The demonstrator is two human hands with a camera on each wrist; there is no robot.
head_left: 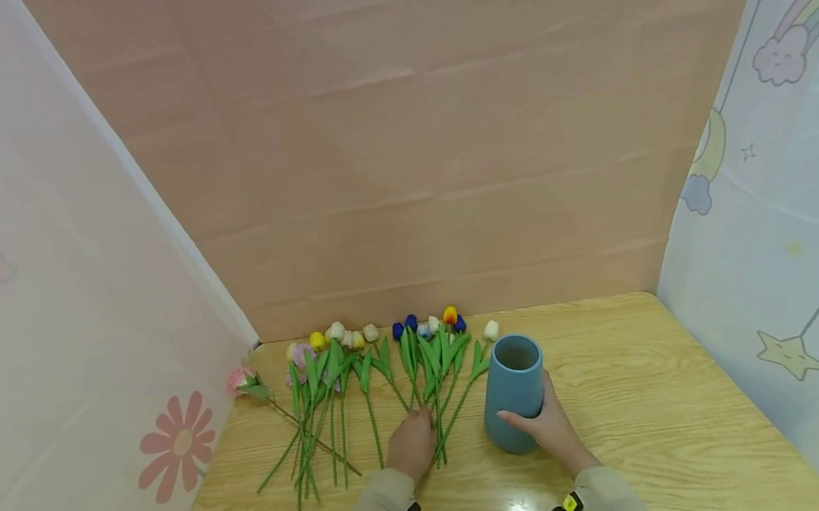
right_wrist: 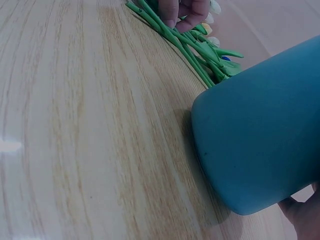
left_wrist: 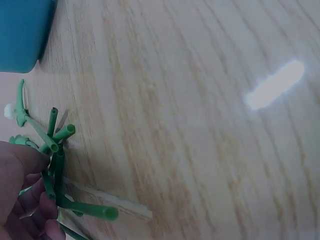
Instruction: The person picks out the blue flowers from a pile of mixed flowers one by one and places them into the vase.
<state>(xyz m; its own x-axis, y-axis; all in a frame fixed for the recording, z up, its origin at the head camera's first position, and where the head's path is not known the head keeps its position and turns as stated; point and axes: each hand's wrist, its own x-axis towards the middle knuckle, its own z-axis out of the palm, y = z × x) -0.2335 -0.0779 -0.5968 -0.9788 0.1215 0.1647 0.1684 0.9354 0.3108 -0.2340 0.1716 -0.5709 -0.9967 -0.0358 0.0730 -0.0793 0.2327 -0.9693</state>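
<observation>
A blue-grey vase [head_left: 510, 404] stands upright on the table, its round mouth uncovered. My right hand [head_left: 554, 429] grips its right side, with the thumb across the front and the other fingers hidden behind. To the left of the vase, my left hand [head_left: 411, 443] holds several green stems [left_wrist: 59, 162] of artificial tulips between thumb and fingers, low over the table. Blue, white and orange tulip heads [head_left: 450, 315] point toward the back wall. Exactly which stems lie within the grip is partly hidden. One white tulip [head_left: 491, 331] leans right, close to the vase.
On the left of the wooden table [head_left: 653, 396] lies a second spread of flowers, with yellow and white tulips [head_left: 317, 341], purple blooms and a pink rose [head_left: 241, 379]. A brown sheet [head_left: 430, 163] hangs behind; pale printed sheets flank both sides.
</observation>
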